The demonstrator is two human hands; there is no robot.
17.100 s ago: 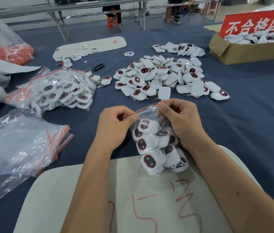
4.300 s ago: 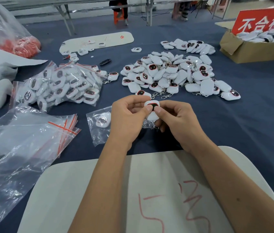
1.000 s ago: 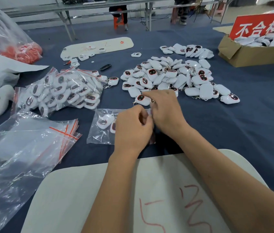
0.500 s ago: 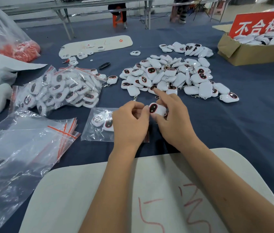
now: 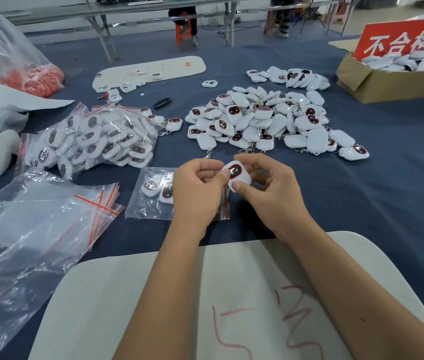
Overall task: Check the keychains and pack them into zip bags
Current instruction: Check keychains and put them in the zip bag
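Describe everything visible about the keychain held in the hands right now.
The keychain is a small white rounded block, glossy like plastic, with a dark oval window ringed in red on its upward face. It is held above the blue cloth, face tilted toward the camera. The left hand pinches its left edge with the thumb on the window; the right hand grips it from the right, thumb on its lower edge. Its chain is not visible. Just left lies a partly filled zip bag.
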